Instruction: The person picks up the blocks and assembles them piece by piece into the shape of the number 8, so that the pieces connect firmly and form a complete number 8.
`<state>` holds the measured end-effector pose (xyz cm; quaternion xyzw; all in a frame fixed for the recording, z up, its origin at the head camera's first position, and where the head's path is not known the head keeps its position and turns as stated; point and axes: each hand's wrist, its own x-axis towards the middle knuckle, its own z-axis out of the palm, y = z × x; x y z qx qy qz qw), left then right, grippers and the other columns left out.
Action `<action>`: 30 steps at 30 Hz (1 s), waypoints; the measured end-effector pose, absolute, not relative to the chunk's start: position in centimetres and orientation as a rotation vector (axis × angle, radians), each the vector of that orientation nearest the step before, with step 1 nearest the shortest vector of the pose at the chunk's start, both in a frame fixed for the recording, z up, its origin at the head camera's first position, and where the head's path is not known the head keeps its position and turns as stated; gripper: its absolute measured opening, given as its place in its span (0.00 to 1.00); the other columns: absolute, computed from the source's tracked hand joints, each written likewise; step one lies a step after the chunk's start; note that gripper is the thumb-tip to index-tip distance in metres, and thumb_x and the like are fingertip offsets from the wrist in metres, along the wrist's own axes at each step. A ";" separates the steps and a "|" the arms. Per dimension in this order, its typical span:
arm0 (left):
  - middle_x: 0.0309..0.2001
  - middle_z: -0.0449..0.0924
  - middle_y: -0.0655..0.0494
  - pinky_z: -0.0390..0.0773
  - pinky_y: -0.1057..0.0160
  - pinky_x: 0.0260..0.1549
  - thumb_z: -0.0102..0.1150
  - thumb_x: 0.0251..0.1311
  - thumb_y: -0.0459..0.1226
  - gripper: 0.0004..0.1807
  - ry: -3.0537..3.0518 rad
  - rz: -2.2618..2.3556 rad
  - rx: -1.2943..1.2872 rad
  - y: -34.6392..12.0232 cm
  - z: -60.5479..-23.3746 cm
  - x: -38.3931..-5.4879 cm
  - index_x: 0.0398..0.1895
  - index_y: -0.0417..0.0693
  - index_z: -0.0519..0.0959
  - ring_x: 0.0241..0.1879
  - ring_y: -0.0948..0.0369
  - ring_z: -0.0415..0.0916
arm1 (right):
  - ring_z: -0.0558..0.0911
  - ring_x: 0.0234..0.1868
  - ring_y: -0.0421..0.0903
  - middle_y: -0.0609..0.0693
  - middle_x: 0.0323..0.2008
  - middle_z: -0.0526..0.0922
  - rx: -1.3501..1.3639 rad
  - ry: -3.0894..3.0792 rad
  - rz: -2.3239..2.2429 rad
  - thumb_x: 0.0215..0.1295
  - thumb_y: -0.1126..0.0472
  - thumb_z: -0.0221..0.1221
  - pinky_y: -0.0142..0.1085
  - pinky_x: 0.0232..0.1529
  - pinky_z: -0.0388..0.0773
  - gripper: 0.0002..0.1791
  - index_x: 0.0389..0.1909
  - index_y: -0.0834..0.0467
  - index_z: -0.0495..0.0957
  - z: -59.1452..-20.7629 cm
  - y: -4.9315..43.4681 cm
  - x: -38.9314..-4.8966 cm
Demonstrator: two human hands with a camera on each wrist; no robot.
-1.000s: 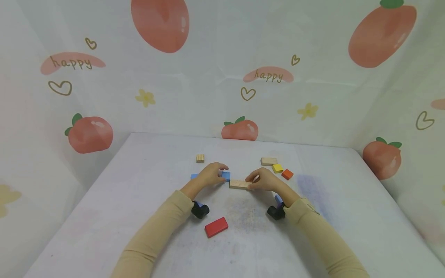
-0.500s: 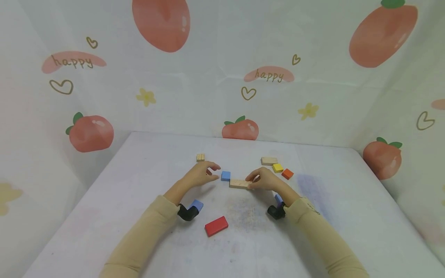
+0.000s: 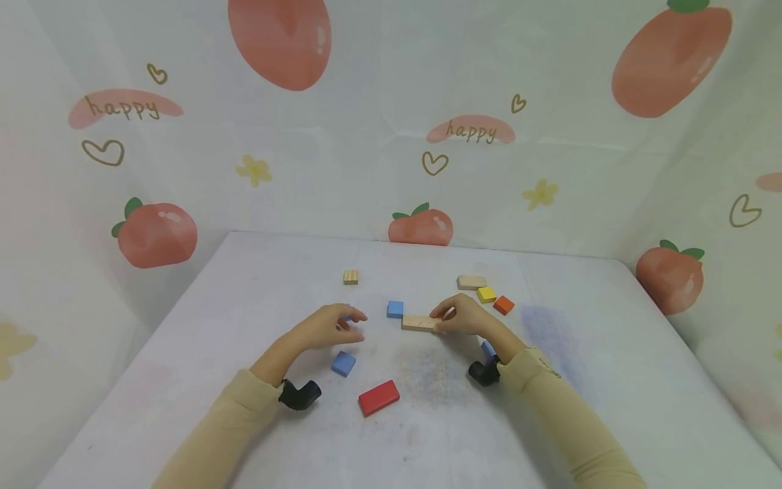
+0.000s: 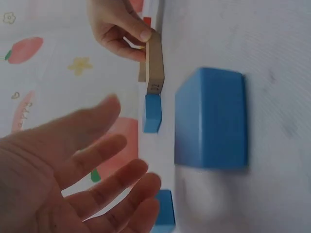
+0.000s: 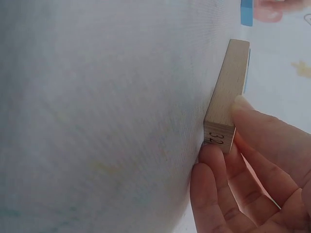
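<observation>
My right hand (image 3: 464, 316) pinches the end of a plain wooden block (image 3: 418, 323) between thumb and fingers. In the right wrist view that wooden block (image 5: 227, 87) lies on the table, "32" printed on its end. At its far left corner sits a small blue block (image 3: 395, 309). My left hand (image 3: 324, 327) hovers to the left, fingers loosely spread and holding nothing. Nearest its wrist is another blue block (image 3: 343, 363), which looms large in the left wrist view (image 4: 211, 119). A further blue block (image 4: 165, 211) is partly covered by the left fingers.
A red block (image 3: 379, 398) lies nearer the body. Farther back are a small striped wooden block (image 3: 351, 277), a second plain wooden block (image 3: 472, 282), a yellow block (image 3: 486, 295) and an orange block (image 3: 504, 305). Beside the right wrist a blue piece (image 3: 488, 350) shows partly.
My left hand has drawn back from the small blue block, moving left and toward the body, uncovering the nearer blue block. The right hand stays on the wooden block.
</observation>
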<state>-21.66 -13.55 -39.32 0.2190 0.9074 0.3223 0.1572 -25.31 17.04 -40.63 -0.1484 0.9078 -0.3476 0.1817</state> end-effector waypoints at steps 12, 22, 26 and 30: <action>0.39 0.77 0.54 0.71 0.71 0.32 0.69 0.47 0.40 0.23 2.403 0.924 0.749 -16.8 -40.7 -20.4 0.48 0.44 0.78 0.31 0.65 0.69 | 0.80 0.41 0.45 0.56 0.44 0.83 -0.423 2.563 -0.988 0.55 0.62 0.65 0.35 0.41 0.80 0.14 0.42 0.62 0.82 -40.4 17.1 -25.2; 0.34 0.76 0.54 0.72 0.73 0.32 0.70 0.46 0.36 0.21 2.357 0.973 0.767 -17.2 -40.9 -20.0 0.46 0.42 0.79 0.32 0.65 0.69 | 0.79 0.39 0.44 0.56 0.43 0.83 -0.412 2.566 -0.995 0.55 0.62 0.65 0.33 0.39 0.79 0.14 0.42 0.62 0.82 -40.6 17.1 -25.2; 0.34 0.77 0.54 0.71 0.73 0.32 0.70 0.46 0.34 0.19 2.356 0.985 0.759 -17.3 -41.0 -20.0 0.44 0.42 0.80 0.32 0.65 0.69 | 0.79 0.39 0.44 0.56 0.43 0.83 -0.417 2.566 -0.999 0.54 0.62 0.65 0.33 0.39 0.79 0.14 0.42 0.62 0.82 -40.6 17.1 -25.2; 0.35 0.78 0.55 0.72 0.73 0.31 0.69 0.47 0.34 0.18 2.370 0.980 0.768 -17.3 -41.0 -20.0 0.43 0.42 0.80 0.32 0.66 0.69 | 0.79 0.39 0.44 0.56 0.42 0.84 -0.435 2.569 -0.997 0.54 0.63 0.65 0.33 0.38 0.79 0.13 0.42 0.62 0.82 -40.6 17.1 -25.2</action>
